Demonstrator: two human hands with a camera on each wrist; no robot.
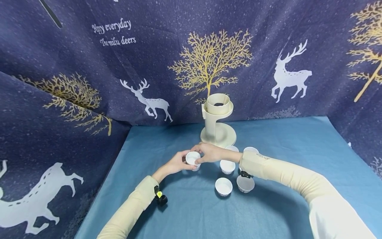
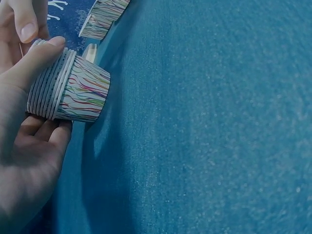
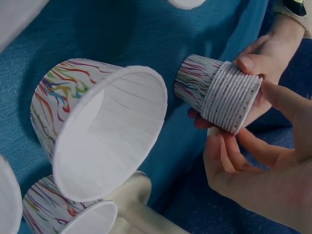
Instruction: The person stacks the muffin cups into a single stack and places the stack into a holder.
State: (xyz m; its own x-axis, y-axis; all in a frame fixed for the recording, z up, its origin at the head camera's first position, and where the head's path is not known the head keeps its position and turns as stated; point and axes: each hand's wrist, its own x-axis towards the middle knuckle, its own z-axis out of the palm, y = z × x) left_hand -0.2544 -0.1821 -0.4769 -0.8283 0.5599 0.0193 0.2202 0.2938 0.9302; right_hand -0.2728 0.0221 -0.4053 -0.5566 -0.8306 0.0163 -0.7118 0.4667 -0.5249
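A stack of nested paper cups (image 1: 193,156) is held between both hands over the table, left of the loose cups. My left hand (image 1: 176,163) grips the stack around its side, the thumb across the rims in the left wrist view. My right hand (image 1: 210,152) pinches the stack's rim end, with thumb on one side and fingers on the other in the right wrist view. Wavy coloured lines cover the outside of the lowest cup (image 2: 85,90). Many rims (image 3: 229,97) show packed close together along the stack.
Several loose paper cups stand mouth up right of the hands, including a front one (image 1: 223,186) and another (image 1: 245,184) beside it. My right forearm (image 1: 277,169) passes over some. Behind the hands rises a cream stand (image 1: 211,127) holding a ring (image 1: 218,103). A patterned curtain (image 1: 256,83) hangs behind.
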